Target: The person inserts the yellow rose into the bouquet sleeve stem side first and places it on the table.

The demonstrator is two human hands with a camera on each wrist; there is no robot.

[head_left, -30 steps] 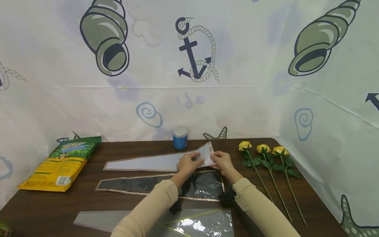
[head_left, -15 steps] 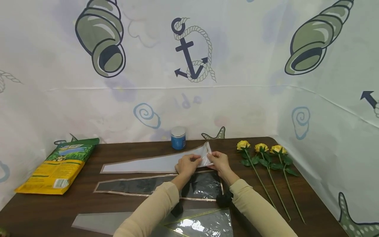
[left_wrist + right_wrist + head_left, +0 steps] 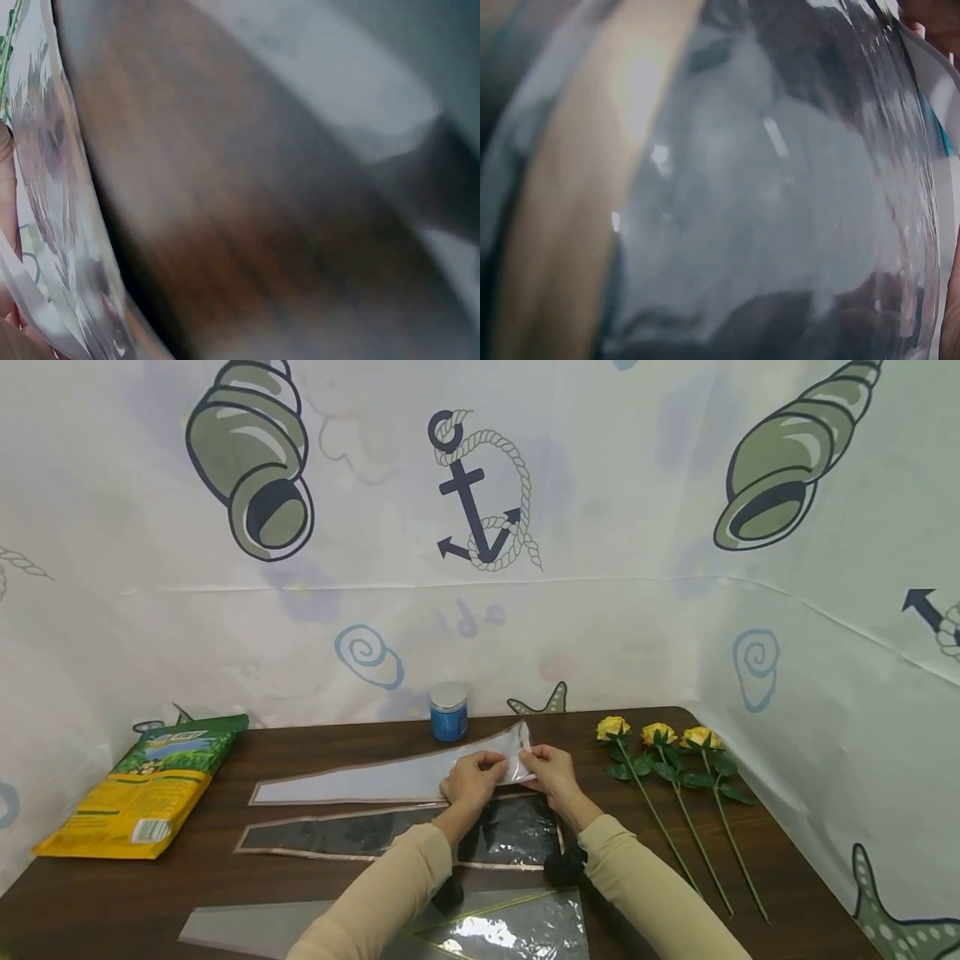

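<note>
A long tapered clear sleeve (image 3: 375, 777) with a brown border lies on the dark wooden table (image 3: 750, 860), its wide mouth at the right. My left hand (image 3: 471, 775) pinches that mouth from the left and my right hand (image 3: 546, 768) pinches it from the right, lifting its edge slightly. The left wrist view shows the glossy film (image 3: 52, 225) up close and blurred, above the wood. Clear film (image 3: 795, 210) fills the right wrist view. Three yellow roses (image 3: 656, 735) with long green stems lie to the right of the hands.
A second bordered sleeve (image 3: 360, 831) lies just nearer me, and a third clear sleeve (image 3: 480, 931) at the front edge. A blue jar with a silver lid (image 3: 448, 712) stands at the back. A yellow and green bag (image 3: 150, 785) lies at the left. Printed cloth (image 3: 480, 568) walls the table.
Both hands stay pinching the sleeve's wide end, whose edge has lifted a little. The head view has drifted slightly to the right.
</note>
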